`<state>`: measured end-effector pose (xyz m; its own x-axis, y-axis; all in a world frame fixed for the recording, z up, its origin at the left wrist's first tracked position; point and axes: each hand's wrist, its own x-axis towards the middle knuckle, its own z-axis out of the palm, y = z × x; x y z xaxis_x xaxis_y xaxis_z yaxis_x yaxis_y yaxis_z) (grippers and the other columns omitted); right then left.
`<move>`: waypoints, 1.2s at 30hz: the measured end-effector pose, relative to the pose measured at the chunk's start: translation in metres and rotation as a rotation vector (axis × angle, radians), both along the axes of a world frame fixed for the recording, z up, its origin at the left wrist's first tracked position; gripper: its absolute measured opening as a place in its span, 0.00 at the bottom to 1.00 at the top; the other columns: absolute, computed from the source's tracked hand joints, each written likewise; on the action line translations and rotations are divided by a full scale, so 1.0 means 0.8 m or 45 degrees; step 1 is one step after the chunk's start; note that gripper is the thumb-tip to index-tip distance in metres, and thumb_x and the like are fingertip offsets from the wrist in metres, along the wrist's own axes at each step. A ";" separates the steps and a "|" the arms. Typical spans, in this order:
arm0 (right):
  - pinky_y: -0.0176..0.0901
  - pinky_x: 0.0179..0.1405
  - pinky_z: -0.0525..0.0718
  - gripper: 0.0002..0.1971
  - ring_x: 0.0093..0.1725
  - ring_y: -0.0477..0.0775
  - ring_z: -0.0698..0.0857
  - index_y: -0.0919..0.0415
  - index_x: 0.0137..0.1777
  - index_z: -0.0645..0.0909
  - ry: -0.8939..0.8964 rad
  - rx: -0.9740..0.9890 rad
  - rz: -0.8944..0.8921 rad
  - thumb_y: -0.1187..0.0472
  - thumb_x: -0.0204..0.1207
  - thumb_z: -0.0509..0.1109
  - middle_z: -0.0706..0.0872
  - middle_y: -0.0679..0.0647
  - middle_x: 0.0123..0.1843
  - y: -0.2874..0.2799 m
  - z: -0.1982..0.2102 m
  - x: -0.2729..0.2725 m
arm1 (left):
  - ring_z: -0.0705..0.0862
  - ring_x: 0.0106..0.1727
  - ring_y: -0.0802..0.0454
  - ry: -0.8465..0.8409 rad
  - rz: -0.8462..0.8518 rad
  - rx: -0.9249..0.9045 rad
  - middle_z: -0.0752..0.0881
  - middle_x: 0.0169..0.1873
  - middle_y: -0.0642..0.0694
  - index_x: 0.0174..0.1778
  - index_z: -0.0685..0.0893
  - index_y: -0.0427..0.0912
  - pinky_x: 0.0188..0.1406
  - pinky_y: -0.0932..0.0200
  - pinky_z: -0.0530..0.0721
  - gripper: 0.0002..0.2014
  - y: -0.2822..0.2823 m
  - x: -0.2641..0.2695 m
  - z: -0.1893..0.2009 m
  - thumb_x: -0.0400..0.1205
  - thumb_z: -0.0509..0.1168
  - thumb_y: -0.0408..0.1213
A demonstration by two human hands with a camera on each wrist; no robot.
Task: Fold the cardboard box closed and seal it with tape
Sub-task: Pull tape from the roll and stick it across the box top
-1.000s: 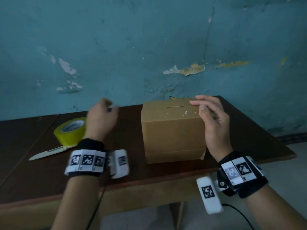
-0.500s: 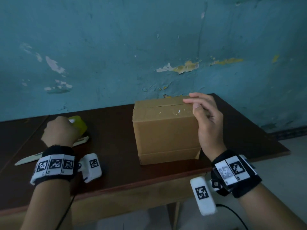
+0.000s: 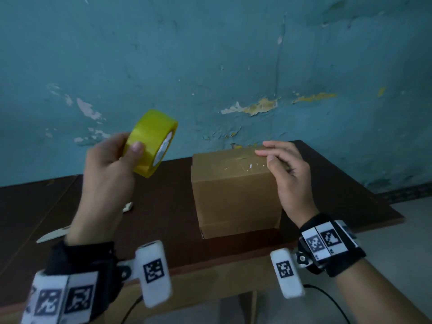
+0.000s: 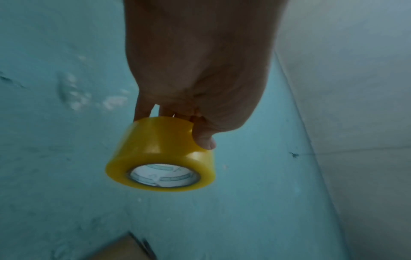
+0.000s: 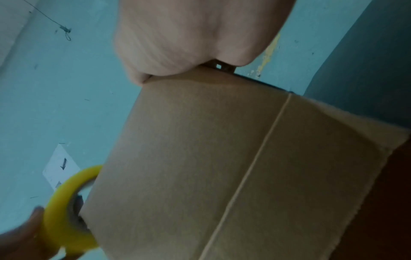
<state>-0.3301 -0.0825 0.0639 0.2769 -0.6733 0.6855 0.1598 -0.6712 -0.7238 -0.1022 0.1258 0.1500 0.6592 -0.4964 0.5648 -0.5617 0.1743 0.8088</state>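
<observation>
A closed brown cardboard box (image 3: pixel 233 195) stands on the dark wooden table (image 3: pixel 163 206), its top flaps folded flat. My right hand (image 3: pixel 280 160) rests on the box's top right corner, fingers lying over the flaps and thumb at the front edge. My left hand (image 3: pixel 131 148) grips a yellow tape roll (image 3: pixel 149 143) in the air, left of the box and above its top. In the left wrist view the fingers curl round the tape roll (image 4: pixel 160 153). The right wrist view shows the box (image 5: pixel 222 158) side close up and the tape roll (image 5: pixel 66 202) behind its left edge.
A white knife (image 3: pixel 53 235) lies on the table at the left, partly hidden by my left forearm. The peeling blue wall (image 3: pixel 210 66) stands just behind the box. The table's front edge runs close under both wrists.
My left hand took hold of the tape roll on the table at the left and lifted it up and right, toward the box. My right hand stayed on the box top.
</observation>
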 end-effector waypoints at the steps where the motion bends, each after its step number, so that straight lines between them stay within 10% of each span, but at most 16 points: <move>1: 0.31 0.63 0.82 0.13 0.68 0.42 0.85 0.59 0.58 0.94 0.016 -0.004 -0.005 0.60 0.85 0.67 0.87 0.56 0.67 -0.001 0.001 -0.001 | 0.81 0.37 0.68 -0.053 -0.018 0.004 0.88 0.35 0.59 0.52 0.89 0.47 0.39 0.73 0.78 0.06 -0.008 -0.009 0.003 0.84 0.67 0.39; 8: 0.27 0.65 0.79 0.12 0.68 0.43 0.86 0.61 0.56 0.95 0.115 -0.034 -0.005 0.65 0.83 0.69 0.88 0.55 0.64 -0.006 0.010 -0.006 | 0.81 0.61 0.42 -0.849 -0.099 0.308 0.86 0.55 0.48 0.66 0.89 0.36 0.58 0.57 0.74 0.19 -0.052 -0.062 -0.004 0.79 0.68 0.29; 15: 0.38 0.74 0.80 0.17 0.73 0.44 0.82 0.60 0.67 0.90 0.249 -0.128 -0.154 0.57 0.84 0.68 0.86 0.50 0.68 -0.001 0.017 -0.010 | 0.74 0.69 0.46 -0.972 -0.157 0.469 0.83 0.66 0.46 0.69 0.84 0.41 0.65 0.51 0.76 0.19 -0.062 -0.082 -0.014 0.83 0.69 0.22; 21: 0.49 0.92 0.65 0.34 0.91 0.51 0.69 0.61 0.91 0.69 0.423 -0.510 -0.126 0.54 0.86 0.70 0.74 0.53 0.89 0.024 0.037 -0.010 | 0.61 0.87 0.45 -0.710 -0.283 0.510 0.61 0.84 0.40 0.72 0.85 0.48 0.81 0.49 0.68 0.19 -0.063 -0.071 -0.019 0.86 0.69 0.27; 24: 0.63 0.87 0.75 0.30 0.89 0.47 0.72 0.56 0.90 0.72 0.569 -0.528 -0.034 0.48 0.89 0.68 0.76 0.48 0.89 0.023 0.044 -0.007 | 0.50 0.92 0.49 -0.506 -0.350 0.425 0.54 0.89 0.45 0.73 0.83 0.54 0.84 0.57 0.57 0.21 -0.060 -0.067 -0.021 0.86 0.73 0.33; 29: 0.59 0.84 0.79 0.28 0.87 0.46 0.75 0.57 0.87 0.76 0.556 -0.474 0.052 0.57 0.88 0.74 0.77 0.47 0.87 0.022 0.049 -0.010 | 0.78 0.79 0.58 0.157 -0.455 0.243 0.73 0.82 0.49 0.90 0.56 0.52 0.76 0.60 0.82 0.63 -0.064 -0.070 -0.026 0.63 0.88 0.49; 36: 0.55 0.77 0.85 0.40 0.85 0.55 0.77 0.49 0.91 0.66 0.881 -0.613 -0.087 0.47 0.82 0.77 0.63 0.51 0.94 0.048 0.073 -0.015 | 0.89 0.66 0.61 0.103 -0.245 0.096 0.90 0.65 0.53 0.79 0.81 0.43 0.68 0.56 0.89 0.61 -0.073 -0.069 -0.032 0.47 0.90 0.61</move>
<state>-0.3419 -0.0441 0.1220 0.7093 -0.3818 0.5925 -0.2664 -0.9234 -0.2762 -0.1575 0.0675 0.1240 0.5901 -0.6560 0.4706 -0.4568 0.2093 0.8646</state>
